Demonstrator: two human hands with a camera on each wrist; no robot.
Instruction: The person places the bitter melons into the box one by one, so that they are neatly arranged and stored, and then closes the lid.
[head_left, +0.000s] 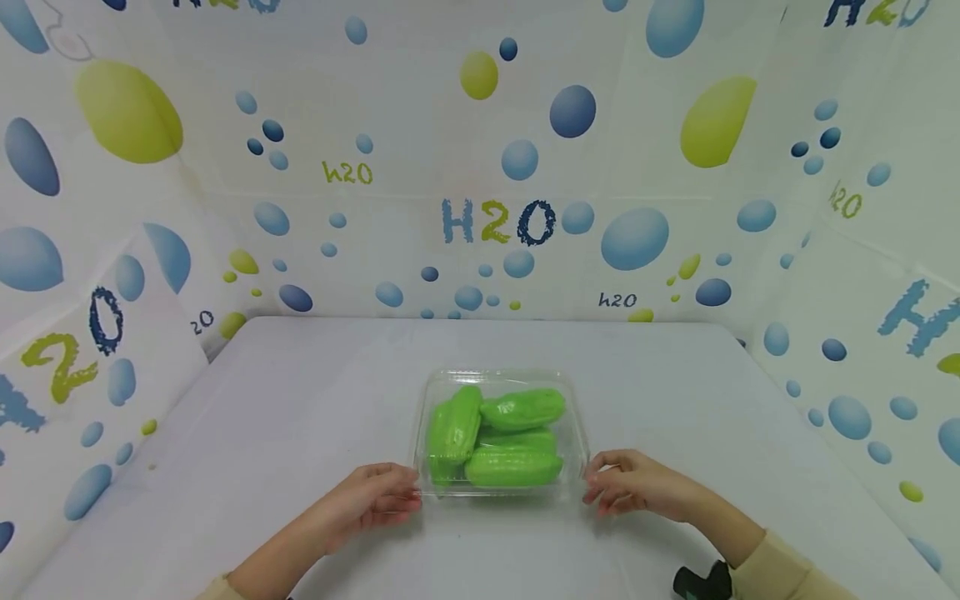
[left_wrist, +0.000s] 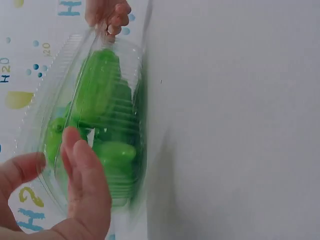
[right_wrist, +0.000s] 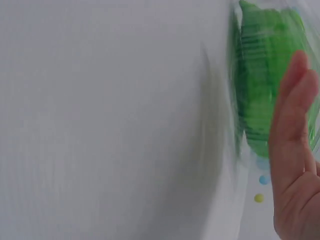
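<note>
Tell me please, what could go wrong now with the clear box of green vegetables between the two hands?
1. The clear plastic box looks thin; if the left hand and right hand squeeze its sides, it may buckle or pop open.
2. The green vegetables are piled loosely, so tilting could spill them onto the table.

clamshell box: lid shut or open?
Shut. The clear clamshell box has its lid down over the green vegetables; left hand and right hand flank its near corners.
</note>
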